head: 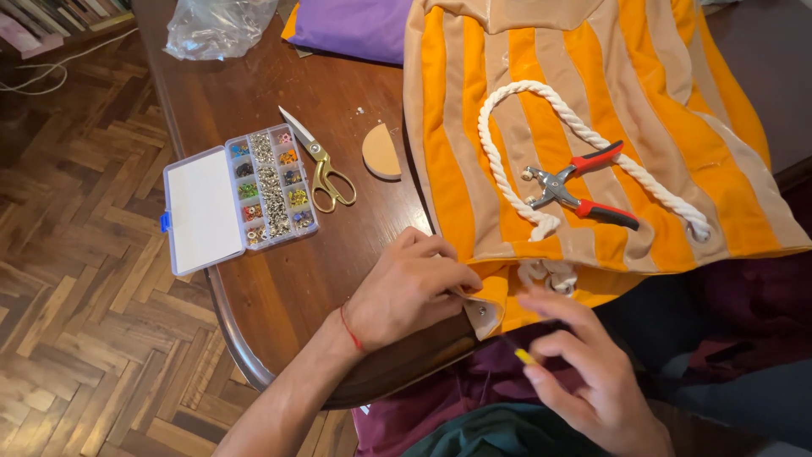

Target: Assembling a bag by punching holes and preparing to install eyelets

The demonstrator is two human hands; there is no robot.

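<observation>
Wood table (279,279), parquet below. Clear parts box (239,197) open at left; plastic bag (216,25) cut off at top. Left hand (410,288) pinches bag corner (484,316); right hand (584,372), blurred, pinches small yellow bit (525,356).

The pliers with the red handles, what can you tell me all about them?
The pliers look like a punch tool: silvery metal head, two handles with red and black grips, spread apart. They lie flat on the orange and beige striped fabric bag, inside the loop of white rope, head pointing left. One handle seems to touch the rope. Neither hand is touching them.
</observation>
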